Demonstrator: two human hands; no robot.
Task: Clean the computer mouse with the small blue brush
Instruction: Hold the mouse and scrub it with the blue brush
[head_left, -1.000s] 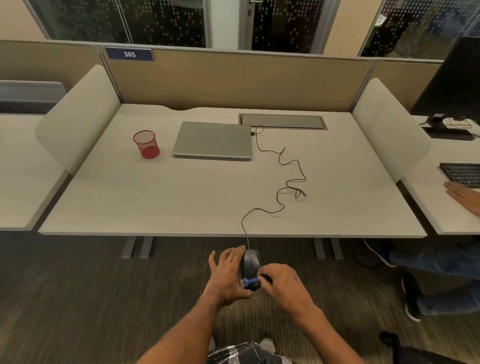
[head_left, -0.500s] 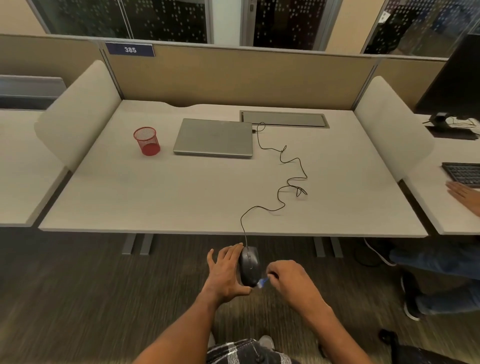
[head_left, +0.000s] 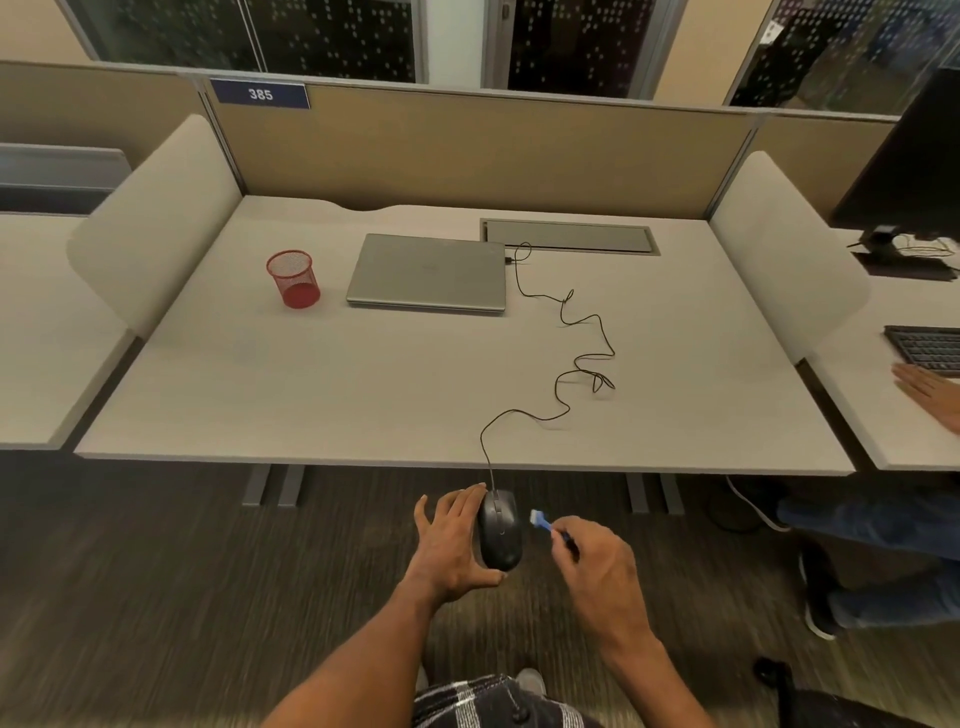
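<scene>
The dark grey computer mouse (head_left: 500, 530) hangs in the air in front of the desk edge, top side up, with my left hand (head_left: 451, 545) holding it from the left and below. Its black cable (head_left: 563, 358) winds across the desk to the closed laptop. To the right of the mouse, my right hand (head_left: 597, 569) pinches the small blue brush (head_left: 544, 523) by its handle. The brush head points up and left, a short gap away from the mouse's right side.
A closed silver laptop (head_left: 428, 273) and a red mesh cup (head_left: 293, 279) lie at the back of the pale desk (head_left: 322, 395). Curved dividers flank the desk. At the neighbouring desk on the right, another person's hand (head_left: 930, 392) rests by a keyboard (head_left: 927, 349).
My right hand has drawn the brush off the mouse's near end and out to its right side, lifting the brush head clear. The left hand keeps its hold on the mouse.
</scene>
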